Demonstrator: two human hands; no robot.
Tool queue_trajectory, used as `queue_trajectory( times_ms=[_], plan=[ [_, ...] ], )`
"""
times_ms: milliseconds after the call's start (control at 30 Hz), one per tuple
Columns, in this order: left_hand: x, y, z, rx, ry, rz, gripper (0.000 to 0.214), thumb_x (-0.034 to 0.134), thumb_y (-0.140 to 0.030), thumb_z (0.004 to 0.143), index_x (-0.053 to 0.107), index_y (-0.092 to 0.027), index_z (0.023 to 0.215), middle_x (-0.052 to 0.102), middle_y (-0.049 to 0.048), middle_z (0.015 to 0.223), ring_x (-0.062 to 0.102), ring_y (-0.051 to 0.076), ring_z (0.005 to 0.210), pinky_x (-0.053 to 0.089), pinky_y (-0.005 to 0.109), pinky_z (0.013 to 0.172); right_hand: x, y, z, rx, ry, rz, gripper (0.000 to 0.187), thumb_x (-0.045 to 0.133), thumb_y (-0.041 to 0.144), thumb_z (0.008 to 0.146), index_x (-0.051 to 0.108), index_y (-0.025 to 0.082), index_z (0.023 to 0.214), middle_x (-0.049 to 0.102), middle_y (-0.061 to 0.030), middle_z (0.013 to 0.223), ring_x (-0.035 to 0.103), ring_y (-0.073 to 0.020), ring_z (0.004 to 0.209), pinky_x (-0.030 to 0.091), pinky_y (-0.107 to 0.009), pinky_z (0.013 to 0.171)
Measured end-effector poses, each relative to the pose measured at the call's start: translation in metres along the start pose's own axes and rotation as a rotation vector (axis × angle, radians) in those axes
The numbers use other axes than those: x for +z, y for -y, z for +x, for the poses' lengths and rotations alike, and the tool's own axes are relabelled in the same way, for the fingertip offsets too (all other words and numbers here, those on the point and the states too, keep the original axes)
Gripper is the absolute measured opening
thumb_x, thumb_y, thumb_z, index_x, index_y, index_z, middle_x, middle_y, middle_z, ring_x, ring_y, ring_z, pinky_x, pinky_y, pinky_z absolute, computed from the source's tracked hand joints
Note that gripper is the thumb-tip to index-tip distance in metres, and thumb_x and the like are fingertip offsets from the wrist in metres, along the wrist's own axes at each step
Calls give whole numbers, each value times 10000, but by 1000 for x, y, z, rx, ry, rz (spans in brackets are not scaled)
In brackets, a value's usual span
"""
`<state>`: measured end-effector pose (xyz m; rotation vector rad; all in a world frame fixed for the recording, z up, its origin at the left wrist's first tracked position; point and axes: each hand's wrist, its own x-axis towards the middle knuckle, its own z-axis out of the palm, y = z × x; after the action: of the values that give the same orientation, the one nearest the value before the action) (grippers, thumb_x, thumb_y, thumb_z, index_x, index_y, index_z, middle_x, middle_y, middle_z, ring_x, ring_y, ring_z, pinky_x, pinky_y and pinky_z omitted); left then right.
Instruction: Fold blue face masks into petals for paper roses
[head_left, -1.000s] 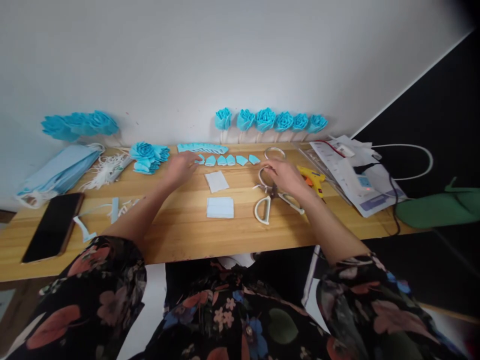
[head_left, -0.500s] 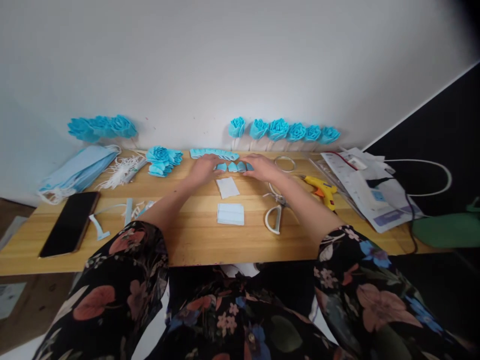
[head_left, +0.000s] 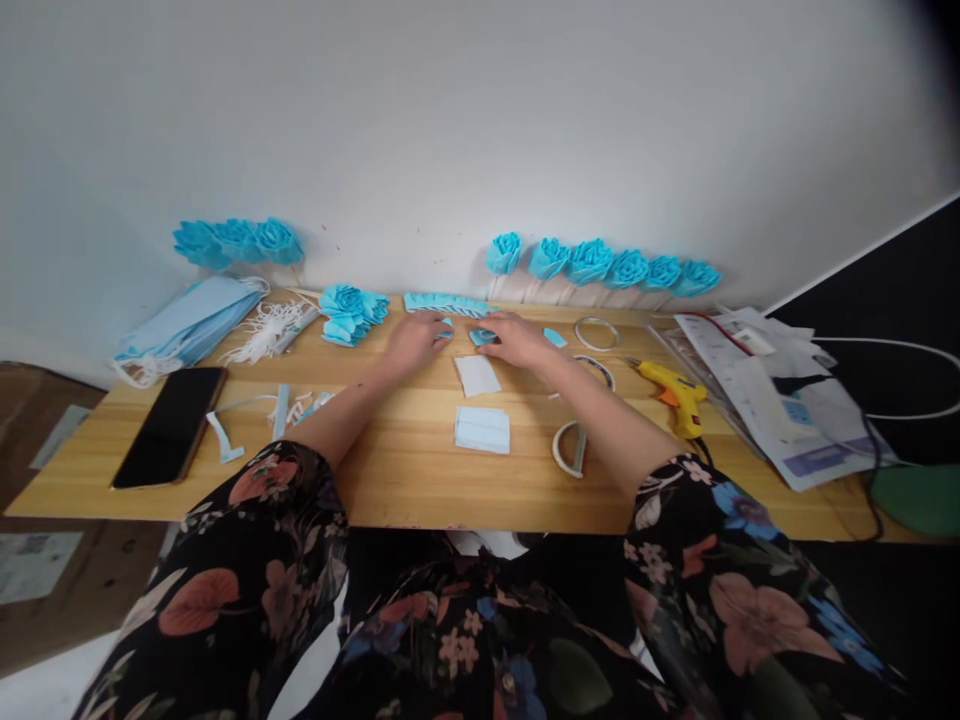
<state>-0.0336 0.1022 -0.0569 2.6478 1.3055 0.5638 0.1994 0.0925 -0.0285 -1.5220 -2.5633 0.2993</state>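
Observation:
Both my hands rest on the far middle of the wooden table. My left hand has its fingers curled over small blue fabric petals lying in a row. My right hand meets it from the right, fingertips pinched on one of these petals. One more petal lies loose just right of my right hand. A white fabric square and a folded pale blue piece lie nearer to me, below the hands.
White-handled scissors and a yellow glue gun lie to the right, with a wire ring and papers. Blue fabric roses lean on the wall. At left are a phone, stacked face masks and more roses.
My right hand left the scissors and moved left to the row of petals. Both hands have drawn together over the petals, and several are now covered or gathered. The camera swung left.

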Motion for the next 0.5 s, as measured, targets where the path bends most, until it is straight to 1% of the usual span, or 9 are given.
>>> queue_trajectory(
  times_ms=[133, 267, 400, 500],
  plan=[
    [-9, 19, -12, -84, -33, 38, 308, 493, -236, 935, 745, -153, 1092, 667, 149, 1270, 592, 283, 1198, 436, 430, 1066, 0, 22, 13, 52, 12, -25, 439, 645, 245, 900, 636, 202, 1336, 672, -127, 1293, 629, -260, 1178, 460, -323, 976],
    [-9, 32, -17, -115, -81, 17, 311, 490, -231, 929, 745, -134, 1080, 679, 159, 1229, 591, 288, 1187, 414, 448, 1084, 5, 42, 30, 58, -22, -27, 384, 602, 264, 928, 658, 201, 1302, 680, -127, 1276, 643, -269, 1146, 467, -329, 951],
    [-7, 34, -17, -121, -77, -6, 315, 514, -249, 921, 740, -137, 1110, 670, 159, 1251, 584, 287, 1202, 406, 453, 1098, 11, 53, 40, 57, -62, -19, 345, 528, 324, 978, 677, 233, 1275, 693, -109, 1273, 649, -270, 1135, 482, -339, 912],
    [-12, 31, -19, -117, -66, -29, 342, 555, -261, 903, 714, -169, 1192, 646, 149, 1319, 569, 296, 1247, 412, 478, 1104, 10, 54, 42, 49, -86, -12, 336, 477, 300, 1001, 693, 247, 1254, 699, -86, 1273, 643, -257, 1143, 484, -335, 907]
  ],
)
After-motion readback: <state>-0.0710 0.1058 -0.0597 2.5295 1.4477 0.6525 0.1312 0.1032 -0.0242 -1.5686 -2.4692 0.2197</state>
